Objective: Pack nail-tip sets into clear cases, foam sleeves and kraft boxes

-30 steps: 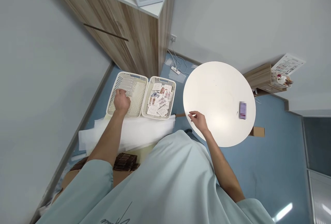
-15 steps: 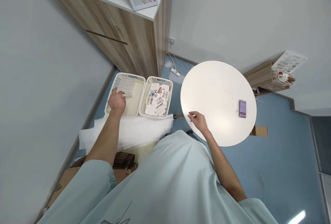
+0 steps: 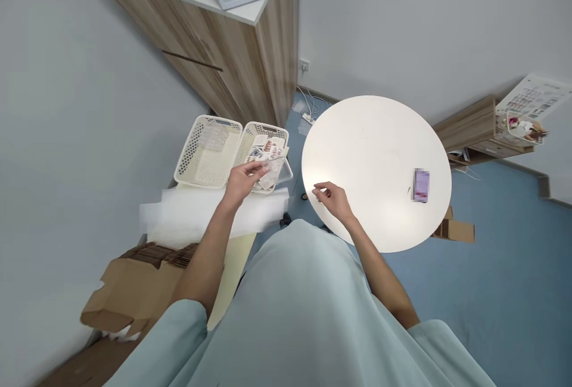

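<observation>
My left hand (image 3: 242, 184) is closed on a clear plastic box (image 3: 277, 171), pinched between thumb and fingers. That box is held above the right-hand white basket (image 3: 286, 136), in front of a pile of printed nail cards (image 3: 267, 147). More clear plastic boxes (image 3: 213, 136) lie in the left-hand white basket (image 3: 206, 167). My right hand (image 3: 335, 201) hovers over the near left edge of the round white table (image 3: 375, 136), its thumb and fingertips drawn together. Whatever may be between those fingertips is too small to make out.
A purple, blurred-out item (image 3: 420, 185) lies on the table's right side. White foam sheets (image 3: 179, 214) and folded cardboard boxes (image 3: 138, 285) are at the lower left. Behind the baskets stands a wooden cabinet (image 3: 223, 47). A power strip (image 3: 308, 118) lies on the floor.
My left hand has come out of the left basket and moved right with a clear plastic box in it. My right hand keeps its pinched pose, and the view has shifted slightly.
</observation>
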The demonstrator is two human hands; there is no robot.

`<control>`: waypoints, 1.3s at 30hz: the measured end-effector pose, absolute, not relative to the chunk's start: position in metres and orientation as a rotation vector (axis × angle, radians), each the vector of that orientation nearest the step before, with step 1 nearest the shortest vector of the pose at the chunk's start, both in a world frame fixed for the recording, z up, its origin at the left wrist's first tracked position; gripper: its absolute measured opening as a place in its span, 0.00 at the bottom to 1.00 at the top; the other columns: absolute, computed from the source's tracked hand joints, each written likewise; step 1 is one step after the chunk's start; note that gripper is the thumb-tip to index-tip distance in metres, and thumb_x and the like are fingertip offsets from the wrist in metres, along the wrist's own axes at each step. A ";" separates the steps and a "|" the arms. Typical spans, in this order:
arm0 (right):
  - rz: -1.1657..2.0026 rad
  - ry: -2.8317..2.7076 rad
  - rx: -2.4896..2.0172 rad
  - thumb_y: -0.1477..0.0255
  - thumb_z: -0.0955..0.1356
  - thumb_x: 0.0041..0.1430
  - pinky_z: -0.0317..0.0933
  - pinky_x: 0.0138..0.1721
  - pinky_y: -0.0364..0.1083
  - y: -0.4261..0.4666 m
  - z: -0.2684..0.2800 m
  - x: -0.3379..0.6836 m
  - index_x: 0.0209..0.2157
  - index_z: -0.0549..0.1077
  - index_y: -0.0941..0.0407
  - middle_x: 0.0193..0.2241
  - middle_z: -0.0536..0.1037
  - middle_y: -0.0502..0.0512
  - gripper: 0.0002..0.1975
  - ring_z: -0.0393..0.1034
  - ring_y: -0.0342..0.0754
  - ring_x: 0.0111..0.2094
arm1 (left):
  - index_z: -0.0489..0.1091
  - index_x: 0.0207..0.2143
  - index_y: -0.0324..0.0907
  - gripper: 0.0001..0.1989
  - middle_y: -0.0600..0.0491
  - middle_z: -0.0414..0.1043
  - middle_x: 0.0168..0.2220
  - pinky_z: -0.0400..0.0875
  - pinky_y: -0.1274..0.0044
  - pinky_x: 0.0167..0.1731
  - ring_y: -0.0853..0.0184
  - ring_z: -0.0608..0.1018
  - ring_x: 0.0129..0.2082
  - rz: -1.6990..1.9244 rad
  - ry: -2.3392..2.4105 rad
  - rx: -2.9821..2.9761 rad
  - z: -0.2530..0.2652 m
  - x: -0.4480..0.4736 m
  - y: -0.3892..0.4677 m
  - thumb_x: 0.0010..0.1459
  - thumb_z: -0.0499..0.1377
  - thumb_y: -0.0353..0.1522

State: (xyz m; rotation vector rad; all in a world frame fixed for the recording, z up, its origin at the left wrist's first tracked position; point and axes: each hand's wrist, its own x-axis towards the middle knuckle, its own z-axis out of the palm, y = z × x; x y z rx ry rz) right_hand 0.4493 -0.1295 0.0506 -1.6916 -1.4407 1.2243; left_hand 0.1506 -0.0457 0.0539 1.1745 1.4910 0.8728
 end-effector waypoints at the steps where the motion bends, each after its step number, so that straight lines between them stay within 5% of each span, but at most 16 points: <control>1: 1.223 -1.428 -1.680 0.55 0.71 0.65 0.73 0.40 0.49 -0.131 0.055 0.455 0.45 0.82 0.51 0.44 0.85 0.54 0.16 0.77 0.48 0.33 | 0.84 0.46 0.39 0.33 0.44 0.84 0.43 0.77 0.69 0.42 0.57 0.81 0.42 0.837 1.454 1.137 0.056 0.168 -0.054 0.45 0.74 0.53; 18: 1.281 -1.054 -1.744 0.52 0.75 0.58 0.68 0.35 0.47 -0.212 0.057 0.587 0.39 0.81 0.51 0.35 0.83 0.51 0.17 0.72 0.46 0.29 | 0.80 0.49 0.40 0.35 0.40 0.82 0.51 0.75 0.60 0.59 0.48 0.81 0.55 0.564 1.249 1.112 0.046 0.384 -0.123 0.45 0.76 0.52; 24: 1.265 -1.049 -1.738 0.52 0.77 0.56 0.69 0.36 0.47 -0.228 0.049 0.599 0.37 0.80 0.50 0.38 0.83 0.51 0.17 0.73 0.46 0.32 | 0.75 0.61 0.43 0.47 0.41 0.79 0.57 0.74 0.60 0.62 0.46 0.77 0.62 0.407 1.237 1.049 0.048 0.419 -0.142 0.38 0.81 0.44; 27: 1.301 -1.020 -1.703 0.53 0.79 0.53 0.73 0.42 0.49 -0.232 0.045 0.606 0.44 0.81 0.49 0.48 0.83 0.54 0.21 0.78 0.50 0.42 | 0.76 0.60 0.43 0.46 0.42 0.80 0.55 0.74 0.59 0.62 0.46 0.79 0.60 0.358 1.210 1.045 0.049 0.420 -0.142 0.37 0.81 0.42; 31: 1.541 -0.880 -1.484 0.59 0.83 0.46 0.74 0.57 0.55 -0.237 0.039 0.615 0.65 0.72 0.45 0.61 0.77 0.56 0.45 0.75 0.56 0.59 | 0.78 0.58 0.44 0.43 0.43 0.82 0.54 0.74 0.58 0.62 0.46 0.80 0.58 0.299 1.069 1.020 0.051 0.419 -0.141 0.38 0.81 0.43; 39: 1.767 -0.727 -1.311 0.62 0.85 0.43 0.76 0.59 0.62 -0.245 0.034 0.618 0.65 0.74 0.48 0.57 0.81 0.56 0.46 0.78 0.60 0.57 | 0.82 0.53 0.44 0.40 0.45 0.85 0.46 0.76 0.58 0.60 0.45 0.83 0.55 0.224 1.026 0.985 0.059 0.419 -0.146 0.34 0.82 0.43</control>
